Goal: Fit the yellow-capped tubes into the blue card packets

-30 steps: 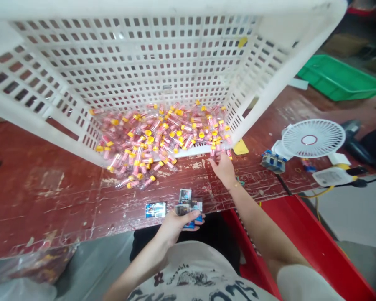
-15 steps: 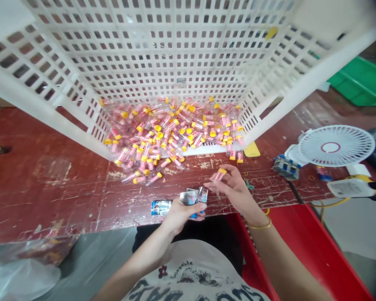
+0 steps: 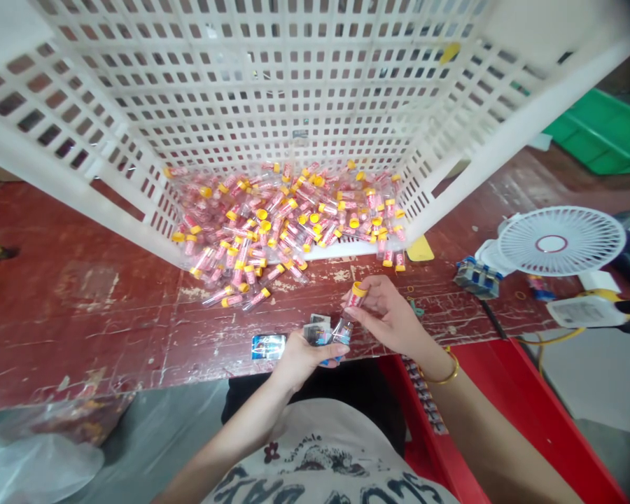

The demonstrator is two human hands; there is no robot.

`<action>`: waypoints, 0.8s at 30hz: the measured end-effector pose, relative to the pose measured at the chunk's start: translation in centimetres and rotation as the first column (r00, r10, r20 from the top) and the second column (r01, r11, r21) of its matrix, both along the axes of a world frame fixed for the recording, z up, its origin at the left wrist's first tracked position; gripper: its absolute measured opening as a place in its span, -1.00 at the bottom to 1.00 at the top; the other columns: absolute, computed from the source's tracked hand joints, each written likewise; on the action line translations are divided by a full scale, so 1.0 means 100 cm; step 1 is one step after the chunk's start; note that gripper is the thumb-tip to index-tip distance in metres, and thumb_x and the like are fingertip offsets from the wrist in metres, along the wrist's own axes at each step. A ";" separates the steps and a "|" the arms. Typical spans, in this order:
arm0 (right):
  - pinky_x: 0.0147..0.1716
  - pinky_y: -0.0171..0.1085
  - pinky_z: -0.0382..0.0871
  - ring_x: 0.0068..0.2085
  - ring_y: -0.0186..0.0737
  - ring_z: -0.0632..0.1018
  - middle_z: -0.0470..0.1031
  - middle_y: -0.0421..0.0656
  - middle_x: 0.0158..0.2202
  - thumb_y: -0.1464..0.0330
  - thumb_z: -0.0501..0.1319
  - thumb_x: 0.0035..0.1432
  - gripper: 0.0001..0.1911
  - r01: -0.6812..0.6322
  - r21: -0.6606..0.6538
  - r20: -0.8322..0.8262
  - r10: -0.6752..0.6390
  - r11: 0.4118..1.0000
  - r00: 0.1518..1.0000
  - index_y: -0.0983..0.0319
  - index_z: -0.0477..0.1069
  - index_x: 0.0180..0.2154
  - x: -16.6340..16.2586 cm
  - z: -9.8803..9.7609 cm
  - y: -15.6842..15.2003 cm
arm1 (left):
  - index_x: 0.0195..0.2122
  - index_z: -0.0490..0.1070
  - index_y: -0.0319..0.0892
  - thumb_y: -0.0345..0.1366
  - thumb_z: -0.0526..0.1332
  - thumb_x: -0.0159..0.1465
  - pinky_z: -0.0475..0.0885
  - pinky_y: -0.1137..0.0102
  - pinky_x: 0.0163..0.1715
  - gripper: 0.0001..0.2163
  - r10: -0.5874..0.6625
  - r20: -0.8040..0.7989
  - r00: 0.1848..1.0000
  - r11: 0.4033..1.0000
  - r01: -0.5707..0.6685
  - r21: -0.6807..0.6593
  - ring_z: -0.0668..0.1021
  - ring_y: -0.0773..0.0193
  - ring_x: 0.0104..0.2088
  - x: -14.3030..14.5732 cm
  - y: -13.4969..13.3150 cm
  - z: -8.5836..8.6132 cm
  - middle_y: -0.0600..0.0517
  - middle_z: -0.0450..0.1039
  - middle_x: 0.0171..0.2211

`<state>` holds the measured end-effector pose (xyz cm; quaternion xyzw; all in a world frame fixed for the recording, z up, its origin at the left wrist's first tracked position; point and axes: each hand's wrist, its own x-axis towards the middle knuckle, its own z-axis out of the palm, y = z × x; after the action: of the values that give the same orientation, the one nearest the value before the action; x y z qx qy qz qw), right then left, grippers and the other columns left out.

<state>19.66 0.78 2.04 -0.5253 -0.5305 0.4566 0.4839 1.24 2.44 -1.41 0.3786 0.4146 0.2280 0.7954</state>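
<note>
Between the thumb and fingers of my right hand [image 3: 393, 322] is a clear tube [image 3: 355, 297] with a yellow cap and a pink label, tilted with its cap up. Its lower end meets the small clear packets with blue print [image 3: 318, 332] that my left hand [image 3: 300, 360] grips under its thumb. Whether the tube is inside the top packet or only against it, I cannot tell. Another blue printed packet [image 3: 268, 346] lies on the table just left of my left hand. Many similar yellow-capped tubes [image 3: 273, 224] are heaped beyond my hands.
A white plastic basket [image 3: 294, 84] lies tipped toward me, with tubes spilling over its lower edge onto the worn red table [image 3: 84, 301]. To the right are a bundle of blue packets [image 3: 477, 277], a white fan [image 3: 561, 241] and a green bin [image 3: 603, 133]. Below is a red crate [image 3: 498, 413].
My right hand has moved left and turned the tube more upright, bringing its lower end to the packets in my left hand. My left hand has stayed nearly in place.
</note>
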 end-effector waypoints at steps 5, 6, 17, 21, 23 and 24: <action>-0.16 -0.15 0.49 -0.26 -0.24 0.58 0.49 -0.22 -0.32 0.29 0.36 0.02 -0.62 -0.052 -0.137 -0.208 0.023 0.989 0.978 0.14 0.15 -0.26 0.003 -0.005 0.002 | -0.44 0.51 -0.30 -0.22 0.45 -0.06 0.45 0.45 -0.48 -0.74 0.009 -0.023 1.000 1.000 -0.009 0.001 0.53 0.30 -0.51 0.002 -0.003 0.000 -0.02 0.53 -0.54; -0.17 -0.16 0.49 -0.26 -0.23 0.58 0.49 -0.22 -0.34 0.28 0.36 0.00 -0.61 -0.053 -0.170 -0.224 0.014 0.984 0.974 0.14 0.15 -0.27 0.003 -0.006 0.001 | -0.40 0.52 -0.30 -0.22 0.45 -0.06 0.47 0.43 -0.46 -0.72 0.010 -0.017 1.000 0.999 -0.011 -0.032 0.56 0.26 -0.47 0.003 -0.004 0.001 -0.04 0.55 -0.50; -0.30 -0.31 0.46 -0.15 -0.24 0.48 0.30 -0.11 -0.07 0.39 0.41 -0.13 -0.29 -0.023 -0.147 -0.019 0.020 0.989 1.000 0.10 0.01 -0.04 -0.023 -0.026 -0.041 | -0.26 0.54 -0.30 -0.17 0.44 -0.03 0.49 0.43 -0.36 -0.63 0.112 0.097 0.989 0.950 -0.078 -0.303 0.61 0.22 -0.39 0.027 -0.006 0.017 -0.09 0.59 -0.39; -0.29 -0.30 0.41 -0.19 -0.26 0.43 0.25 -0.15 -0.13 0.41 0.39 -0.13 -0.35 0.085 -0.054 0.037 -0.083 0.995 0.996 0.11 0.04 -0.08 -0.024 -0.028 -0.042 | -0.26 0.54 -0.27 -0.16 0.46 -0.09 0.48 0.40 -0.43 -0.60 0.078 0.065 0.995 0.952 -0.055 -0.302 0.60 0.19 -0.39 0.024 -0.008 0.016 -0.07 0.59 -0.38; -0.21 -0.27 0.40 -0.18 -0.25 0.41 0.24 -0.15 -0.14 0.40 0.38 -0.12 -0.36 0.083 -0.022 0.059 -0.082 0.996 0.995 0.12 0.05 -0.08 -0.023 -0.026 -0.042 | -0.28 0.54 -0.26 -0.19 0.48 -0.12 0.47 0.42 -0.42 -0.61 0.099 0.050 0.994 0.950 -0.079 -0.301 0.60 0.21 -0.39 0.022 -0.009 0.016 -0.04 0.59 -0.38; -0.19 -0.26 0.39 -0.17 -0.24 0.41 0.24 -0.14 -0.14 0.39 0.37 -0.11 -0.37 0.071 -0.018 0.069 -0.070 0.997 0.995 0.13 0.05 -0.07 -0.023 -0.025 -0.042 | -0.30 0.54 -0.26 -0.21 0.49 -0.13 0.46 0.44 -0.41 -0.62 0.112 0.044 0.993 0.949 -0.093 -0.301 0.59 0.23 -0.39 0.022 -0.010 0.016 -0.03 0.59 -0.39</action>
<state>17.36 -3.41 -0.44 -0.5640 -0.5231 0.4264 0.4760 3.43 1.43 0.23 0.2249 0.4390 0.2152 0.8428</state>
